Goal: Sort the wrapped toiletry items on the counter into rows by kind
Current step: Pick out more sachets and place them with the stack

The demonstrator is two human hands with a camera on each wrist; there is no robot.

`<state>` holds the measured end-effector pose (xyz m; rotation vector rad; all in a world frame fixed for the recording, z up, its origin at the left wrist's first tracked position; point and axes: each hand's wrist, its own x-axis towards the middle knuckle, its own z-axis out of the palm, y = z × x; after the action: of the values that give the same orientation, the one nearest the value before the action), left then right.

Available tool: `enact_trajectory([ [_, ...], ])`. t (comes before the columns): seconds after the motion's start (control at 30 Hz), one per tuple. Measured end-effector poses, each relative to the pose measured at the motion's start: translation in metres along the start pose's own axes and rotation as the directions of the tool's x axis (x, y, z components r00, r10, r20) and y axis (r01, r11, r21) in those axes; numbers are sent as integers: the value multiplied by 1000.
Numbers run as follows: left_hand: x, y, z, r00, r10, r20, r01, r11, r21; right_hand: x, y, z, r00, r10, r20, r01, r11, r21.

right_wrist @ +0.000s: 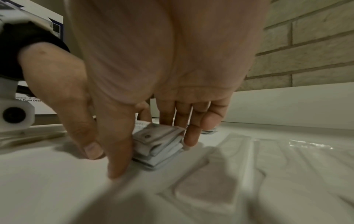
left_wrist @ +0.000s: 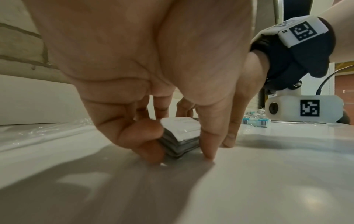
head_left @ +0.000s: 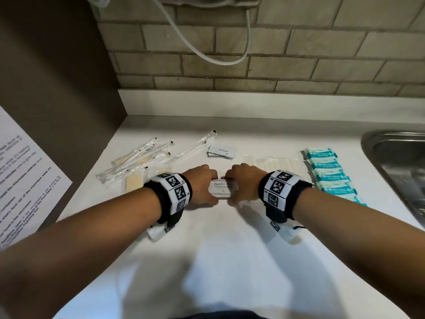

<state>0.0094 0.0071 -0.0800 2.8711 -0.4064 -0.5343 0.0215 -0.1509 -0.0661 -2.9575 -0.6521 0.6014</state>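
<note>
Both hands squaring a stack of shampoo sachets at mid-counter.

Head: left hand (head_left: 202, 185) and right hand (head_left: 241, 183) clamp the shampoo-with-conditioner sachet stack (head_left: 222, 188) from either side on the white counter (head_left: 230, 261). Behind it lie toothpaste sachets (head_left: 222, 151); wrapped toothbrushes (head_left: 138, 160) far left; teal soap packets (head_left: 331, 173) in a row at right, beside the steel sink (head_left: 400, 166).
Left wrist: thumb and fingers (left_wrist: 207, 145) curled against the stack (left_wrist: 181, 136), tips on the counter; the stack rests flat.
Right wrist: thumb and fingers (right_wrist: 191, 136) bracket the stack's (right_wrist: 159, 142) edges; sachets slightly fanned; clear flat packets (right_wrist: 220, 174) just beside.
</note>
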Motion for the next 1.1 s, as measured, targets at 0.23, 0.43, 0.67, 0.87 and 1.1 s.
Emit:
enact_trajectory([
  [0.23,2,-4,-2,1000,26,6,-26,1000,-16,-3,-1,-2,999,-32,11,33,997,-66],
  [0.43,3,-2,-4,999,32,-3,-32,999,17,-4,-1,-6,998,-64,30,67,989,-129],
  [0.67,3,-2,-4,999,31,-10,-30,999,28,-1,-2,-5,997,-62,46,66,992,-104],
  [0.87,2,-7,-12,998,41,37,-40,999,-20,-2,3,-9,995,-68,67,71,996,-57],
  [1.1,20,-31,-64,998,-68,18,70,972,-225,22,28,-54,1000,10,0,-10,999,43],
])
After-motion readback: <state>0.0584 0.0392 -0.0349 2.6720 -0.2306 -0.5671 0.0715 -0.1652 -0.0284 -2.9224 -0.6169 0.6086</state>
